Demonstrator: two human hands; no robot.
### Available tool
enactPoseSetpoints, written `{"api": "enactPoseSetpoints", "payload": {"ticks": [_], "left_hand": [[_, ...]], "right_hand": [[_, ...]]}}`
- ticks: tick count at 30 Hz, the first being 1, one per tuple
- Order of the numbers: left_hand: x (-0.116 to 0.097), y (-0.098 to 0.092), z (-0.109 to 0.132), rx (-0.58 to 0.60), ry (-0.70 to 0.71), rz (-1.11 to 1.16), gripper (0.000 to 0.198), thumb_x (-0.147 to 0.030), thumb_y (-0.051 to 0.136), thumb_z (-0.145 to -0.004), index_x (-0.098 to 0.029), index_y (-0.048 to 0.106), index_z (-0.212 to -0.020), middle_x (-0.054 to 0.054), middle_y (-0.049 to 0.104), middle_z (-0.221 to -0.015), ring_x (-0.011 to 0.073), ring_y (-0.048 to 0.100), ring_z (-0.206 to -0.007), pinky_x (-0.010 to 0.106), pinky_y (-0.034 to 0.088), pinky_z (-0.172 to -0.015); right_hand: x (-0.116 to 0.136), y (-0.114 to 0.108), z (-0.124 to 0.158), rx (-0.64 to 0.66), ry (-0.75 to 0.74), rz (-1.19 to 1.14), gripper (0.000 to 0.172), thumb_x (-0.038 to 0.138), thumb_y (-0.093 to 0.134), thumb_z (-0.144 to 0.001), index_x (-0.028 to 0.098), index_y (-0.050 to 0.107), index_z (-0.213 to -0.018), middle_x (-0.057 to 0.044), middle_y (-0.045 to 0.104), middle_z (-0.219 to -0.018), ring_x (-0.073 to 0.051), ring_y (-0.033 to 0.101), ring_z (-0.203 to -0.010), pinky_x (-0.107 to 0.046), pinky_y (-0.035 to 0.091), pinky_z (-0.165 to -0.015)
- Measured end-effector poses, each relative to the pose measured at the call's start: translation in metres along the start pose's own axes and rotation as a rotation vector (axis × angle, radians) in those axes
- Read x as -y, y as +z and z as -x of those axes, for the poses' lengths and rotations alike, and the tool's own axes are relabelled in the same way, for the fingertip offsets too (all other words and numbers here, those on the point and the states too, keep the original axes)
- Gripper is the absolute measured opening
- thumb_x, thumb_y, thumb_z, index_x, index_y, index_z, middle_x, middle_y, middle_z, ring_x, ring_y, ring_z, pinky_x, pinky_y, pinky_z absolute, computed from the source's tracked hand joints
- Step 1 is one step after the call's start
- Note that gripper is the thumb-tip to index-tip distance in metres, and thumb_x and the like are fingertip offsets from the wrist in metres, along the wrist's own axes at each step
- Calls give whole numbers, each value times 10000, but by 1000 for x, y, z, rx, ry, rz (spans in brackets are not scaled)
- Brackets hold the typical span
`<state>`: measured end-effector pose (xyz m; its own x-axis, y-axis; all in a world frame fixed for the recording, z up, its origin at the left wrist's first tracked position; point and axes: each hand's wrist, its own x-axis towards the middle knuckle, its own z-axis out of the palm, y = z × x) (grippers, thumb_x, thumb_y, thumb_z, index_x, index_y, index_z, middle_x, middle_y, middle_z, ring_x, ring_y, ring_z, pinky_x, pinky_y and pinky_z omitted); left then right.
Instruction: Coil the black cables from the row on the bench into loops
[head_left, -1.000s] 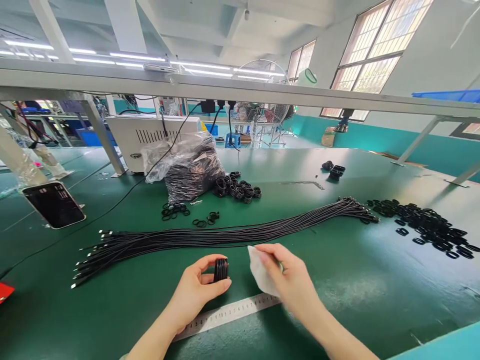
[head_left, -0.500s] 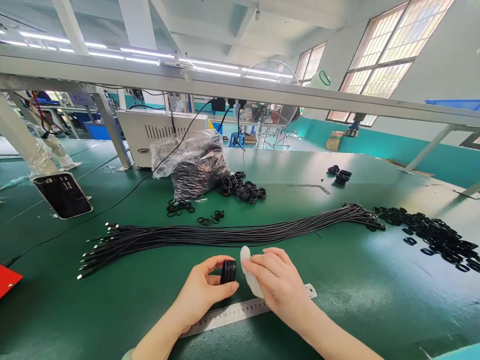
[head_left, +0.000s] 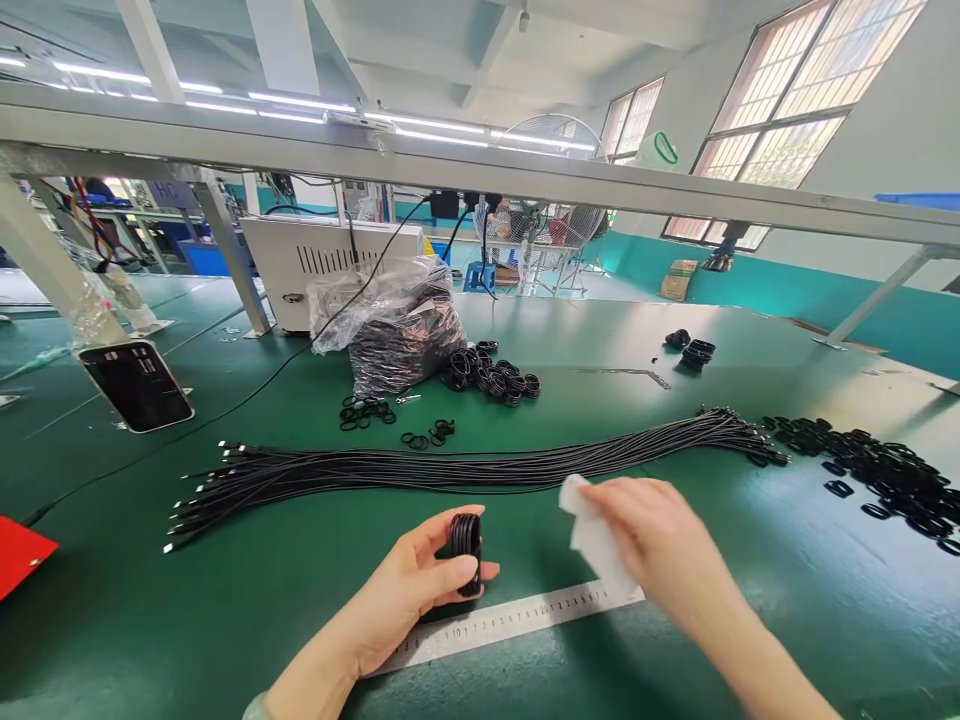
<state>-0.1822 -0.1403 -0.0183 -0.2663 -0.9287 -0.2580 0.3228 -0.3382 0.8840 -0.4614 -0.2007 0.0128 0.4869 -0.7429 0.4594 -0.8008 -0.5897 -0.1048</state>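
Near the front of the green table, my left hand (head_left: 427, 580) grips a stack of black rings (head_left: 465, 550) between thumb and fingers. My right hand (head_left: 660, 540), to the right of it, pinches a white cloth or tissue (head_left: 600, 535) that hangs down over the end of a steel ruler (head_left: 510, 619). The ruler lies below both hands, partly covered by my left wrist. Behind the hands a long bundle of black cables (head_left: 465, 470) stretches across the table, with metal-tipped connectors at its left end.
Black rings (head_left: 495, 375) lie by a plastic bag (head_left: 405, 340) at the back; more black loops (head_left: 877, 470) spread at the right. A phone (head_left: 139, 385) leans at the left, above a red object (head_left: 22, 555). A metal beam (head_left: 480, 165) crosses overhead.
My right hand has moved right with the white cloth, away from my left hand. The stack of rings is turned slightly in my left hand, and the view has shifted a little.
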Motion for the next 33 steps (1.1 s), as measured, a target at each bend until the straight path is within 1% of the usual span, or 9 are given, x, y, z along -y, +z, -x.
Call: {"api": "enactPoseSetpoints", "payload": {"ticks": [3, 6, 8, 10, 14, 18, 23, 28, 33], "left_hand": [[-2, 0, 4, 145, -39, 165, 527, -290, 663, -849, -312, 487, -1345, 99, 596, -1261, 335, 599, -1167, 456, 480, -973], [-2, -1, 4, 211, -57, 250, 481, -267, 601, -890, -283, 482, -1355, 132, 535, -1377, 352, 576, -1193, 439, 502, -951], [-2, -2, 5, 223, -69, 268, 456, -251, 593, -892, -274, 508, -1339, 127, 526, -1391, 356, 581, -1186, 424, 516, -936], [-3, -2, 6, 220, -72, 264, 450, -244, 596, -888, -285, 526, -1330, 108, 564, -1348, 345, 604, -1156, 431, 522, -931], [-3, 1, 7, 165, -41, 216, 429, -234, 584, -897, -313, 545, -1317, 69, 637, -1210, 250, 655, -1058, 429, 516, -950], [0, 4, 3, 77, 13, 139, 453, -273, 602, -885, -361, 529, -1323, 39, 612, -1181, 225, 631, -1070, 428, 494, -977], [8, 9, -4, -17, 98, -22, 755, -219, 818, -669, -374, 503, -1337, 39, 594, -1198, 190, 674, -880, 371, 535, -867], [17, 13, -7, -87, 126, -30, 602, -214, 828, -645, -282, 617, -1205, 48, 650, -1092, 179, 670, -844, 318, 545, -802], [16, 12, -4, -50, 78, -54, 573, -214, 827, -655, -268, 634, -1192, 52, 666, -1113, 189, 659, -920, 314, 526, -860]], "right_hand": [[-36, -10, 3, 280, 353, 237, 330, 88, 414, -850, 196, 719, -917, -94, 697, -854, -261, 632, -794, -421, 438, -788], [-34, -10, -1, 358, 450, 273, 263, 166, 502, -844, 197, 727, -978, -126, 693, -943, -328, 618, -872, -474, 422, -807], [-11, -7, -9, 306, 352, 5, 268, 232, 477, -888, 224, 700, -1037, -108, 679, -1008, -306, 606, -908, -453, 424, -821], [19, 0, -20, 330, 246, -468, 276, 322, 420, -943, 241, 673, -1016, -74, 663, -996, -238, 603, -883, -374, 446, -789], [64, 22, -33, 614, 298, -1188, 366, 518, 482, -919, 182, 595, -828, -18, 591, -766, -138, 503, -656, -270, 410, -631], [77, 44, -30, 494, 433, -1527, 407, 560, 634, -815, 170, 539, -750, 14, 535, -684, -108, 423, -623, -235, 329, -591], [83, 53, -20, 419, 568, -1580, 430, 571, 716, -727, 177, 546, -710, 34, 492, -646, -92, 357, -568, -233, 282, -548], [86, 53, -18, 429, 598, -1635, 427, 535, 773, -667, 174, 545, -684, 47, 448, -626, -86, 348, -564, -231, 278, -550], [85, 57, -16, 470, 581, -1657, 454, 499, 812, -618, 171, 500, -590, 46, 451, -587, -97, 370, -578, -236, 284, -563]]}}
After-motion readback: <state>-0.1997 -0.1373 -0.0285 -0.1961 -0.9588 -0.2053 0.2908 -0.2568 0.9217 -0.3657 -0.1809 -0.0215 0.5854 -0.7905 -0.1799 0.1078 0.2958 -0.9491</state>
